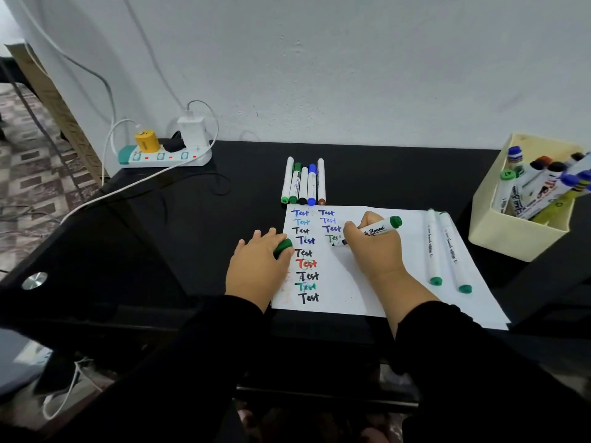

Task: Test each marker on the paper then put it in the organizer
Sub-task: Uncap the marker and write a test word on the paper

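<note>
Black bench [367, 167] spreads under my fingers, carrying the white paper [377, 282] that both my hands rest on. Beyond my right hand [372, 251], well off to the right, the cream organizer [499, 231] stands with markers leaning inside. Just past the paper's far edge, ahead of my fingers, lies a row of five markers [303, 182]; two green-capped markers [443, 251] lie on the paper just right of my right hand. My right fingers pinch a green marker [377, 230], its tip on the paper at a half-written green "Test". My left hand [260, 266] lies on the paper's left edge, fingers curled round the green cap [283, 247].
</note>
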A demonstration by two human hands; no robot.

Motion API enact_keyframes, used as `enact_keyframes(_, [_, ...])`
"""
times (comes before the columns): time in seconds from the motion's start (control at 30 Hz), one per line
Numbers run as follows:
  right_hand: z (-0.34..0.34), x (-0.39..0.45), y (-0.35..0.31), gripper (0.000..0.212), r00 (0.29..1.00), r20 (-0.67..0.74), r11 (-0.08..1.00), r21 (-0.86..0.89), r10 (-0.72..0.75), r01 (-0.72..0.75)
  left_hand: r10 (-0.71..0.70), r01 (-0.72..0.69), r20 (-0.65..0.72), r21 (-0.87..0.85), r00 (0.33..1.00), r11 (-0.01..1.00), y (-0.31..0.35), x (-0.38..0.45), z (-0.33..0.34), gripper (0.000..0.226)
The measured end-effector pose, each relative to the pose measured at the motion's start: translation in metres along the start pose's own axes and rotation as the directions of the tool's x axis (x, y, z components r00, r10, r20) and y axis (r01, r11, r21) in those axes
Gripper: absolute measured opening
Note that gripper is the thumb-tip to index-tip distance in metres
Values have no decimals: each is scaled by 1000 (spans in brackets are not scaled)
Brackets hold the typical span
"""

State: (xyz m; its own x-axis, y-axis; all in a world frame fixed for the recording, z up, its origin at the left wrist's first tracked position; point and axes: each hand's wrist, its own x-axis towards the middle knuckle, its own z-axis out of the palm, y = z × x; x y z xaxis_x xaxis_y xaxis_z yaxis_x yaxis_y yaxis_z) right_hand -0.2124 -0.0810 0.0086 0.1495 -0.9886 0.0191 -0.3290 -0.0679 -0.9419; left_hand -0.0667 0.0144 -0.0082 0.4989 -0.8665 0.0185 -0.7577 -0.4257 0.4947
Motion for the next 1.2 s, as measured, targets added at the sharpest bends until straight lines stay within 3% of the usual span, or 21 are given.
enact_keyframes(0.43, [2,2,-1,35,998,56,1000,-12,24,-24,-3,3,22,16,1000,1000,2,-1,-2,40])
enact_keyframes(0.63, [3,0,-2,37,997,83,991,-130,-8,18,-9,9,19,20,1000,1000,3,-1,-2,38])
enact_keyframes(0.77, [1,1,-2,37,999,32,999,-42,10,-8,-9,8,30,35,1000,999,4,-3,-4,39])
enact_keyframes(1.0, [0,-3,-3,40,994,102,997,-68,-23,30,-26,23,39,53,999,998,7,-4,-6,41])
enact_keyframes(1.2, [-2,-2,-3,39,1000,-2,1000,17,6,-6,-34,32,35,52,999,998,7,-3,-6,42])
